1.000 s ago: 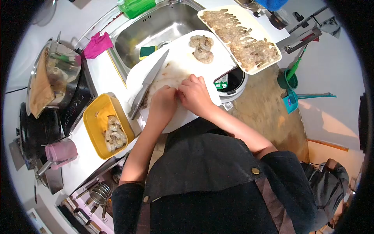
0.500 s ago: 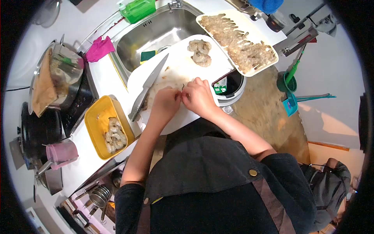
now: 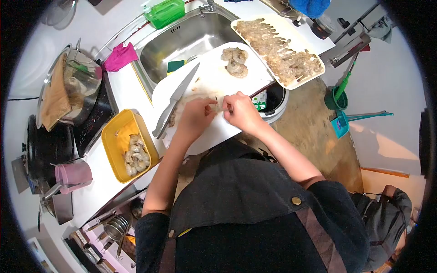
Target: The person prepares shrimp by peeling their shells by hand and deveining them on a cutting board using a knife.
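My left hand (image 3: 196, 119) is over the near part of the white cutting board (image 3: 207, 144), its fingers curled inward in a pinch. Close by on its right, my right hand (image 3: 244, 113) is closed too, with a small dark bit showing at its fingertips. What either hand grips is too small or hidden to make out. A large knife (image 3: 178, 98) lies on the board left of my hands, blade pointing away. Several raw shrimp (image 3: 236, 63) sit in a pile at the board's far end. Small brown scraps dot the board.
Left of the board is a yellow container (image 3: 109, 152) with several shrimp in it. A cream tray (image 3: 321, 72) full of shrimp stands at the far right. Behind the board is a steel sink (image 3: 159, 48). An open bin (image 3: 276, 103) stands below the board's right edge.
My hands, touching at the fingertips before, have drawn apart with a small gap between them. The right one moved rightward. The whole view has shifted slightly.
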### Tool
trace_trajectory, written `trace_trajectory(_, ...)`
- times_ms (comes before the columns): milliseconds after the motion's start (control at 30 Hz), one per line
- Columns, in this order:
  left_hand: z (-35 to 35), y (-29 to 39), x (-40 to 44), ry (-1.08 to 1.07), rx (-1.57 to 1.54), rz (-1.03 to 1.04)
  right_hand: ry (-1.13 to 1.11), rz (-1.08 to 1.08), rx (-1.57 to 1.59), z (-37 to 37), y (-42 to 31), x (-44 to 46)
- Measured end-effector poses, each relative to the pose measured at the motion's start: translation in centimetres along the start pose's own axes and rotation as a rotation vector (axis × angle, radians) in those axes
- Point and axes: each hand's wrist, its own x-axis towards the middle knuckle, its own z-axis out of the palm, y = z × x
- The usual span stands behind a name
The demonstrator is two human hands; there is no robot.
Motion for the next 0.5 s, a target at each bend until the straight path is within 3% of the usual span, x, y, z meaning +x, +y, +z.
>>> trace_trajectory(133,0.9,-0.4,0.4,0.06,0.014,0.096,-0.01,0.028,0.181,-1.2,-1.7,1.2)
trace_trajectory(233,-1.4,0.3,0.3,0.066,-0.04,-0.084,0.007,0.045,0.377,-2.1,-2.6,2.2)
trace_trajectory(333,-4.4,0.6,-0.3,0.093,-0.086,-0.197,-0.17,0.314,0.627,-0.9,-0.9,3.1)
trace_trajectory(500,-8.0,2.8,-1.8,0.107,-0.014,-0.25,-0.691,0.791,1.214,0.7,-2.2,2.5)
